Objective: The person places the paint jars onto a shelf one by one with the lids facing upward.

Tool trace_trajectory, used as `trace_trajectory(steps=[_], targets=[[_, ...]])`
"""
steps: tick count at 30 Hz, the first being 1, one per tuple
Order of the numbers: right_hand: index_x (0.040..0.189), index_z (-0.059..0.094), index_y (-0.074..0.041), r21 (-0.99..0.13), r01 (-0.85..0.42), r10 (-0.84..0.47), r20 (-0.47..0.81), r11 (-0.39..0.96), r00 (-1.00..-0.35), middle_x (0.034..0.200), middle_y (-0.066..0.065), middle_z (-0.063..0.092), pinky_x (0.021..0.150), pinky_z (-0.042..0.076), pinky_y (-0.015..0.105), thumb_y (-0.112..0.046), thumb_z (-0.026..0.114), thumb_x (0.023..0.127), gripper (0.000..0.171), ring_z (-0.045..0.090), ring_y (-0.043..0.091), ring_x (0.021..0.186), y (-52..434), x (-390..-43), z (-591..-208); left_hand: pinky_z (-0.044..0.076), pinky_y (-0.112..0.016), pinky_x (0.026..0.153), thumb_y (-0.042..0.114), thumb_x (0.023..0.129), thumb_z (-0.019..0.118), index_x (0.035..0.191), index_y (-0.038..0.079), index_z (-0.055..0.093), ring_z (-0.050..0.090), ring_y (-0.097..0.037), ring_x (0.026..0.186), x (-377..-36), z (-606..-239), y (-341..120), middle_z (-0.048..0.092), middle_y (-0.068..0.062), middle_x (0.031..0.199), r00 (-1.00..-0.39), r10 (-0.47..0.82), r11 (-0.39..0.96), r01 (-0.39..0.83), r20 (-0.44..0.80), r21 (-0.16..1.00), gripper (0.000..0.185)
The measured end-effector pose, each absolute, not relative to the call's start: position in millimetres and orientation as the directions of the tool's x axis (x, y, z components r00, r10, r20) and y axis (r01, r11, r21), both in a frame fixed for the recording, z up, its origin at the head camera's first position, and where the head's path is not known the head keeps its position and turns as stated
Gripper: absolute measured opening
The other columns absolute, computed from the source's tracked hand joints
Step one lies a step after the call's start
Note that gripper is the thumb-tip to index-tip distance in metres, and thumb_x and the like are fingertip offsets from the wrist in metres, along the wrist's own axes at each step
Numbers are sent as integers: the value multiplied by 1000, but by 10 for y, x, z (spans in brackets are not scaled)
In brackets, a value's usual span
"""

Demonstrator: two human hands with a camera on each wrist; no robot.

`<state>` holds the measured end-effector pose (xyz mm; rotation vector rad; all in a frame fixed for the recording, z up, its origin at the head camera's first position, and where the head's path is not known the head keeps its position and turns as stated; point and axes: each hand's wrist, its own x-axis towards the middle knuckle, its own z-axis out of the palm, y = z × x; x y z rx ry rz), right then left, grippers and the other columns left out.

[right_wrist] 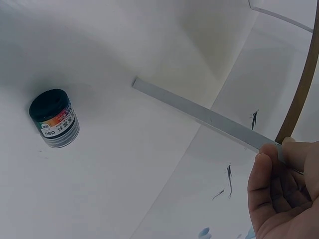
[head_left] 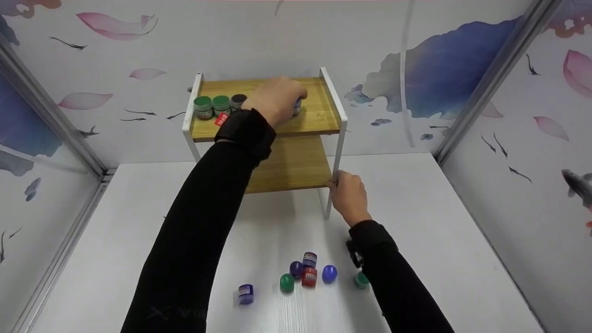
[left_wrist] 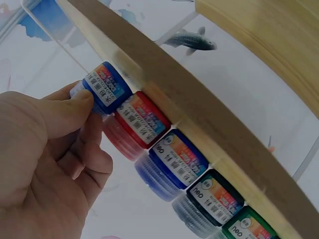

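My left hand (head_left: 275,99) pinches a blue paint jar (left_wrist: 108,88) between thumb and fingers by its clear end, over the top board (head_left: 319,106) of a two-tier shelf. That jar stands at the end of a row, right beside a red paint jar (left_wrist: 143,119). Further along come another blue jar (left_wrist: 180,157), a dark jar (left_wrist: 217,196) and a green jar (left_wrist: 249,225). My right hand (head_left: 350,196) grips the shelf's white metal leg (right_wrist: 199,110) near the lower board (head_left: 296,162). In the head view, the left hand hides part of the row.
On the white table lie a purple-blue jar (head_left: 246,294), a red jar (head_left: 309,277), another jar (head_left: 310,259), and green (head_left: 286,283), dark purple (head_left: 296,268) and blue (head_left: 329,274) rounded pieces. A dark green jar (right_wrist: 54,118) stands near my right forearm. Patterned walls surround the table.
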<state>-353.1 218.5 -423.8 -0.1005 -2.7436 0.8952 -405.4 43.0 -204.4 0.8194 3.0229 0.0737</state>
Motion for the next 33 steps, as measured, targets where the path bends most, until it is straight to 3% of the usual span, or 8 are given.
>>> trace_trajectory(steps=[12,21,33], targets=[[88,68,0,-579,-1,144,204,815,-968,85,15,71,67,56,41,-11,64,93,12,70,28,78,2176,-3544,-4227,45,-39,105,5,99,49,136,12,56,57,-27,123,-4037,-2081,425,61,-10,133,-868,497,867,497,19,15,39],[94,69,2,-571,-3,136,201,821,-970,89,17,72,70,57,41,-10,64,93,13,71,28,82,2181,-3553,-4226,39,-38,111,7,99,49,141,14,52,50,-26,132,-4043,-2044,436,56,-9,140,-868,496,866,495,-2,65,43],[92,68,3,-562,-22,117,210,827,-971,86,18,71,70,56,44,-10,63,93,14,70,31,80,2199,-3535,-4236,38,-37,112,5,100,47,141,19,51,50,-23,133,-3773,-2043,369,54,-5,144,-830,556,826,558,40,84,43]])
